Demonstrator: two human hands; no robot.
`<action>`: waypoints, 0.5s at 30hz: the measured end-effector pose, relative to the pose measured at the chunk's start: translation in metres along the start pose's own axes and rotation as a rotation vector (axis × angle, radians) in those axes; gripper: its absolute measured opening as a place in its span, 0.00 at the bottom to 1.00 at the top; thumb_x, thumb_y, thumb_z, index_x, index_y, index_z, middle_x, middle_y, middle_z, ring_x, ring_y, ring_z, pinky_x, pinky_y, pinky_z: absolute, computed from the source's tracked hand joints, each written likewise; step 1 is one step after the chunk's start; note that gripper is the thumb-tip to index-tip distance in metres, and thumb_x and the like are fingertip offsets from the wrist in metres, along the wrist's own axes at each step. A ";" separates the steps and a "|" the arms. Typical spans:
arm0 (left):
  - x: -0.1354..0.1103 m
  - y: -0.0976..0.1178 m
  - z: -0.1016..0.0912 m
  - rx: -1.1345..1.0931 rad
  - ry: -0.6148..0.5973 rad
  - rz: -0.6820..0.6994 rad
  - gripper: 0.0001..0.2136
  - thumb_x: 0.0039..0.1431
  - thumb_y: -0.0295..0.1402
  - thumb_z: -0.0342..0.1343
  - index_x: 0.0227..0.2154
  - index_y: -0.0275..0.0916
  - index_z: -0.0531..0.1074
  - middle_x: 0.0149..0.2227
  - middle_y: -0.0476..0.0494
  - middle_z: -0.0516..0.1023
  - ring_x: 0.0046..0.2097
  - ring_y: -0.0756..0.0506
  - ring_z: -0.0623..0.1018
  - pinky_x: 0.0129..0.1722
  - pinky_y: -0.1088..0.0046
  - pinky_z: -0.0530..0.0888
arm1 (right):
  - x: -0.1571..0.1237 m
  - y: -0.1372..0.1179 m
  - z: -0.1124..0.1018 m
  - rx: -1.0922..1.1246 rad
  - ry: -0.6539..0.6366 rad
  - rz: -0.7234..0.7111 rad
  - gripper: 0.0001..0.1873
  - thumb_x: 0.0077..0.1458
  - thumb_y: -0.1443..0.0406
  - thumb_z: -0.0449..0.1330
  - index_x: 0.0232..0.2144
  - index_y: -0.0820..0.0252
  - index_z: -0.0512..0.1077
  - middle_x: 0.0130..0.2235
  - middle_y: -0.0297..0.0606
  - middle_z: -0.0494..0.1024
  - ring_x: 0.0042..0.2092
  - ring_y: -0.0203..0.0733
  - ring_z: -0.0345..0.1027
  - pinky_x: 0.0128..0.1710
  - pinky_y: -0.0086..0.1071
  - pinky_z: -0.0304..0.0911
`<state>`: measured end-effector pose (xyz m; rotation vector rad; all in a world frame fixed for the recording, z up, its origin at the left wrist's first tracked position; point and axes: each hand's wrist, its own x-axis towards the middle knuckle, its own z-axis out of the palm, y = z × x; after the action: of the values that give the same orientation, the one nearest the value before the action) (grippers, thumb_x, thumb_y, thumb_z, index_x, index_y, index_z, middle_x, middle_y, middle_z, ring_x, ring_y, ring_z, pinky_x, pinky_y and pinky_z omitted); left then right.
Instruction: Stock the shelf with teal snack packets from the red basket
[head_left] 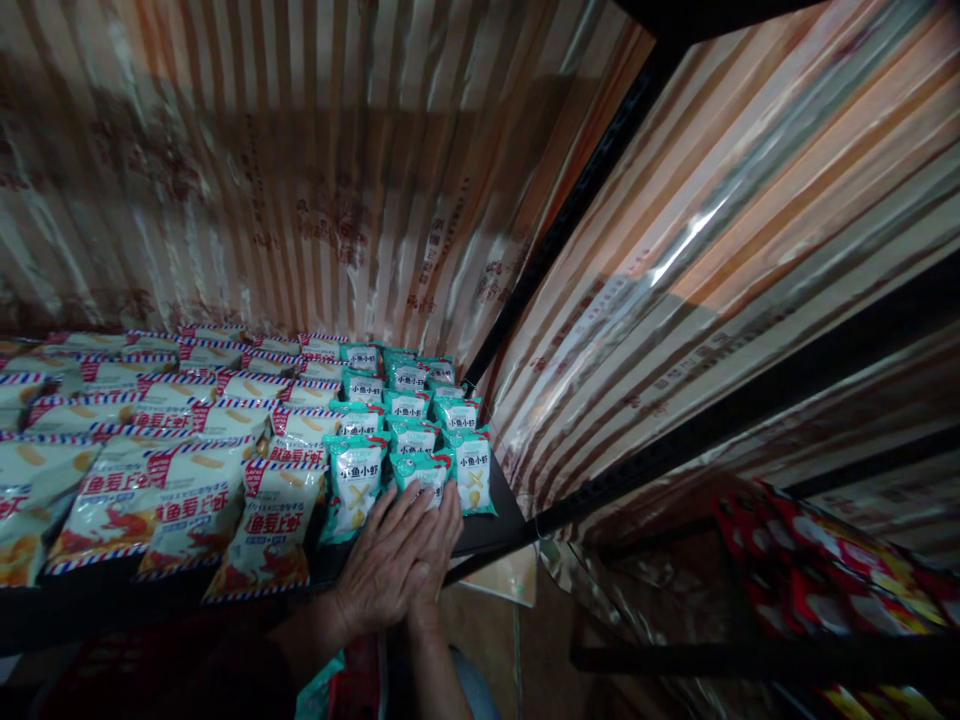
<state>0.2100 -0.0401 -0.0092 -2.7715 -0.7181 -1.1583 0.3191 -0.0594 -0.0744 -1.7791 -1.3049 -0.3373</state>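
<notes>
A teal and white snack bag (pixel 421 468) stands in the front row of the shelf, its lower part covered by my hands. My left hand (pixel 384 562) rests on its front with fingers stretched out. Against the bag's lower right side lies my right hand (pixel 441 535), fingers long and close together, partly overlapping the left. Matching teal bags flank it: one on the left (pixel 354 485) and one on the right (pixel 472 470). Several more stand in rows behind. A red and white snack bag (pixel 270 525) leans at the shelf front, left of the teal ones.
Many red and white snack bags (pixel 112 490) fill the left of the dark shelf (pixel 491 525). A black metal post (pixel 551 225) rises at the shelf's right corner. Striped plastic sheeting (pixel 337 150) hangs behind. Red packets (pixel 832 560) sit on another rack at lower right.
</notes>
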 end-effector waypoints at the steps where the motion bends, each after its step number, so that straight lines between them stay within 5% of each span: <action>1: 0.000 0.000 -0.001 -0.023 -0.001 -0.005 0.24 0.63 0.35 0.42 0.61 0.33 0.56 0.65 0.38 0.56 0.67 0.39 0.50 0.63 0.55 0.52 | 0.001 -0.002 -0.004 0.027 0.001 -0.014 0.29 0.63 0.65 0.38 0.66 0.57 0.39 0.63 0.51 0.55 0.65 0.47 0.45 0.57 0.53 0.53; 8: 0.003 0.003 0.000 -0.122 -0.006 -0.031 0.24 0.64 0.37 0.41 0.61 0.35 0.56 0.65 0.39 0.56 0.67 0.38 0.49 0.62 0.52 0.55 | 0.006 -0.011 -0.029 0.128 -0.016 -0.073 0.29 0.63 0.60 0.40 0.65 0.57 0.44 0.64 0.50 0.53 0.64 0.51 0.47 0.56 0.53 0.54; 15: 0.006 -0.001 0.003 -0.020 0.014 -0.037 0.21 0.63 0.35 0.41 0.57 0.34 0.62 0.64 0.40 0.58 0.67 0.39 0.48 0.62 0.55 0.56 | 0.011 -0.009 -0.030 0.132 -0.014 -0.015 0.25 0.64 0.60 0.41 0.63 0.57 0.51 0.63 0.49 0.56 0.63 0.49 0.48 0.57 0.52 0.52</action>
<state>0.2152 -0.0362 -0.0070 -2.7745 -0.7638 -1.1971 0.3242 -0.0749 -0.0455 -1.6643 -1.3202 -0.2419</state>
